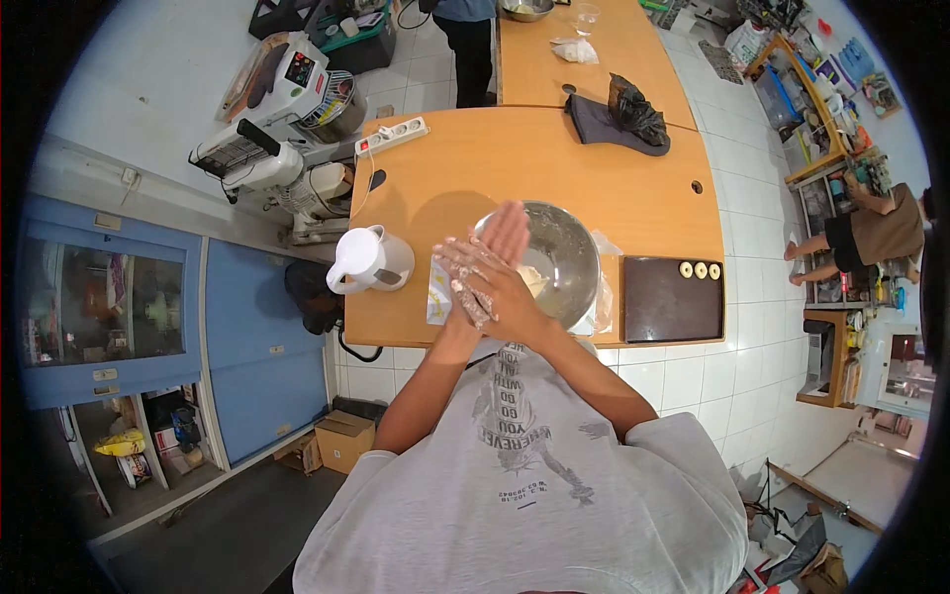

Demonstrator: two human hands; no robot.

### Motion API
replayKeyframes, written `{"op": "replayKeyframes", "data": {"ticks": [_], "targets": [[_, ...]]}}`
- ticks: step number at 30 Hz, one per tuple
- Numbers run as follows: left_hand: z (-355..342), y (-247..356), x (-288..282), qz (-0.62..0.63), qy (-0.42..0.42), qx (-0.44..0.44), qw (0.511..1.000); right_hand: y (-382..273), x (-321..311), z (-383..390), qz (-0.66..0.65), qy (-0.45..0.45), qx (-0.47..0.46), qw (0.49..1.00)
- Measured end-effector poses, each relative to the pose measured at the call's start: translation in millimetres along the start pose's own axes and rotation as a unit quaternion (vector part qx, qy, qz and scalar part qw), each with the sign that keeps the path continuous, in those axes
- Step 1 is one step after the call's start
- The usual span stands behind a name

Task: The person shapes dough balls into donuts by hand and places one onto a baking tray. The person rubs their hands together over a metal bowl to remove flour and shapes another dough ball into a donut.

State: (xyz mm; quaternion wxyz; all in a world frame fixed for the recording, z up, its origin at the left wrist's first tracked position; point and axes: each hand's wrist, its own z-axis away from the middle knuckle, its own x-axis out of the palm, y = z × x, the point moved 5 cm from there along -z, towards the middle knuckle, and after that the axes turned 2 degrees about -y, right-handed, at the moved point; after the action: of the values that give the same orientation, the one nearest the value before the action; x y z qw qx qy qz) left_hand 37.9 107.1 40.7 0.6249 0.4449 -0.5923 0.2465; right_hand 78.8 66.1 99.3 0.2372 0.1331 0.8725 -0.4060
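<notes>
My left hand (510,236) and my right hand (510,294) press against each other over the near left side of a steel mixing bowl (572,238). The left fingers stretch out flat and away from me. Across that palm lies the right hand, its fingers extended toward the left. Pale, sticky dough is smeared over the fingers and knuckles. Whatever lies between the palms is hidden. A lump of pale dough (534,280) sits in the bowl, partly behind my right hand.
Left of the bowl stands a white jug (370,259). A dark baking tray (673,309) holds three dough rings (701,269) at the right. Further back lie a power strip (392,136) and a black plastic bag (636,111). Other people stand at the far side and right.
</notes>
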Motion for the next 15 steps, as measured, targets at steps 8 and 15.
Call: {"op": "replayKeyframes", "data": {"ticks": [8, 15], "targets": [[5, -1, 18, 0.006, 0.060, -0.032, 0.998, 21, -15, -3, 0.134, 0.024, 0.062, 0.989], [17, -28, 2, -0.002, -0.034, -0.068, 0.997, 11, 1, 3, 0.009, -0.008, 0.028, 1.000]]}}
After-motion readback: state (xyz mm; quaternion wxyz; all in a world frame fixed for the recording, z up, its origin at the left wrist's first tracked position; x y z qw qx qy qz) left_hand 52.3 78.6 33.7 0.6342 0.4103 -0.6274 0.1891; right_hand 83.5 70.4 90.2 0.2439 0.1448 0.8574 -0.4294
